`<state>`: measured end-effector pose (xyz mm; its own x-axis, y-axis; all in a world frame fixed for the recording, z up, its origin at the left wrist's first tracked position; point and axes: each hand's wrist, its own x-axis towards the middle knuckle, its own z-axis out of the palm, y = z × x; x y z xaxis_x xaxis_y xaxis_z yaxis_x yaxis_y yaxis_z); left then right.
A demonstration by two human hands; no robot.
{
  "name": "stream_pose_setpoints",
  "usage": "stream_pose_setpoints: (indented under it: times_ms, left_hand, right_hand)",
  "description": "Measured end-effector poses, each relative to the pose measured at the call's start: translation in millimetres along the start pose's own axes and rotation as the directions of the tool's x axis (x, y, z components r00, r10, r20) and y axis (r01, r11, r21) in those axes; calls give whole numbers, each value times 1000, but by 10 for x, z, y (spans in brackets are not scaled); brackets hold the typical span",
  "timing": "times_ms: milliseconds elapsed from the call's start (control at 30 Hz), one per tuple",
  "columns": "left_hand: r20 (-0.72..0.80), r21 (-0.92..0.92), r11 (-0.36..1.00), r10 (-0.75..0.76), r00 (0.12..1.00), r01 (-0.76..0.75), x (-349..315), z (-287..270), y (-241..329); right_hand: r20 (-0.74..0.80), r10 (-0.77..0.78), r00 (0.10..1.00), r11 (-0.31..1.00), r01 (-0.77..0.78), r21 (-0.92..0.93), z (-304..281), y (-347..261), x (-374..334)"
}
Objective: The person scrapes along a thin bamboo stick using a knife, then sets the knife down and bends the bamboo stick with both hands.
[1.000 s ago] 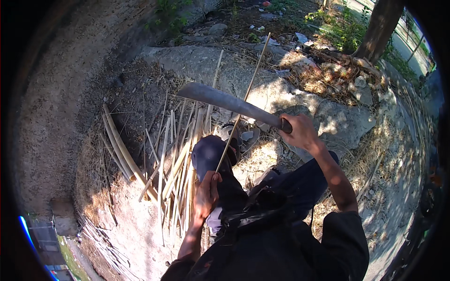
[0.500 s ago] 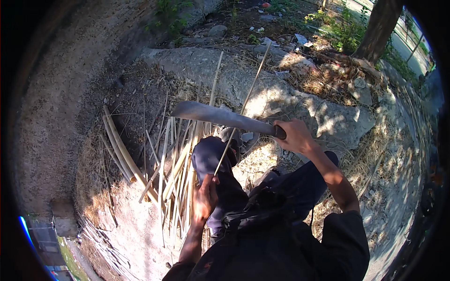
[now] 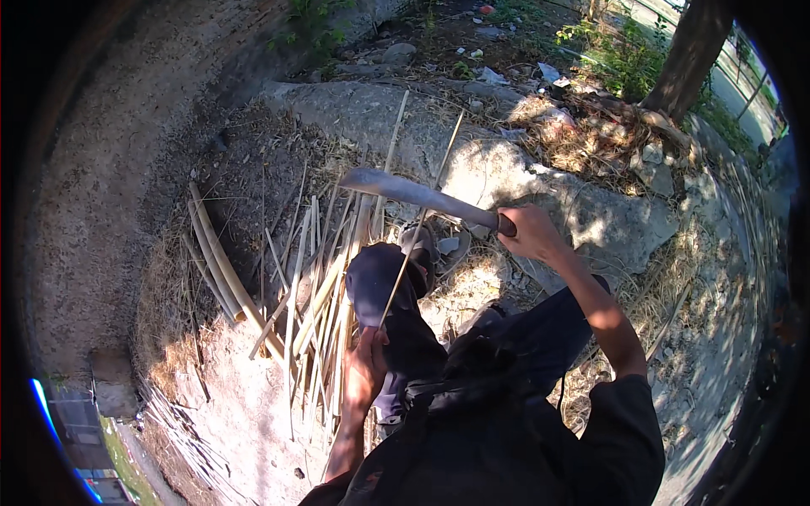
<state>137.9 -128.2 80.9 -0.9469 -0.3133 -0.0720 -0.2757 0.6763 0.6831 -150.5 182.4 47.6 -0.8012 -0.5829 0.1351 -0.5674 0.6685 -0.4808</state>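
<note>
My right hand [image 3: 530,233] is closed round the dark handle of a machete [image 3: 413,193], whose broad grey blade reaches leftward. The blade crosses a thin bamboo strip [image 3: 442,165]; whether they touch I cannot tell. My left hand [image 3: 364,363] pinches the strip's near end beside my left knee, and the strip slants up and away to the right. Left of that knee lies a loose pile of split bamboo strips [image 3: 297,291], partly hidden behind my leg. Two thicker bamboo pieces [image 3: 221,261] rest farther left.
A rough wall [image 3: 110,194] rises on the left. Ahead lies a large flat rock [image 3: 582,211], with litter and dry grass beyond it. A tree trunk [image 3: 688,63] stands at the far right. More thin strips [image 3: 190,447] lie at the lower left.
The machete blade has shifted slightly up and to the right. My left hand has drawn a little nearer to me, and the strip's far end has come closer and moved left.
</note>
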Motion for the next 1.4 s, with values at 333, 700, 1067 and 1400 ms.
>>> stream_pose_setpoints:
  times_ms: [333,700,1067,1400]
  left_hand:
    - [-1,-8,1000,2,1000,-2,-14,-14,45]
    - [-149,63,982,183,972,-175,-15,182,-83]
    - [-81,119,980,170,982,-159,13,178,16]
    - [-89,120,992,60,994,-50,4,32,-102]
  right_hand:
    - [134,-48,990,999,46,21,241,-149,-150]
    - [18,-95,995,995,94,34,148,-105,-295]
    - [45,-6,999,999,3,53,186,58,-346]
    - [-24,111,994,990,-108,96,181,-161,-397]
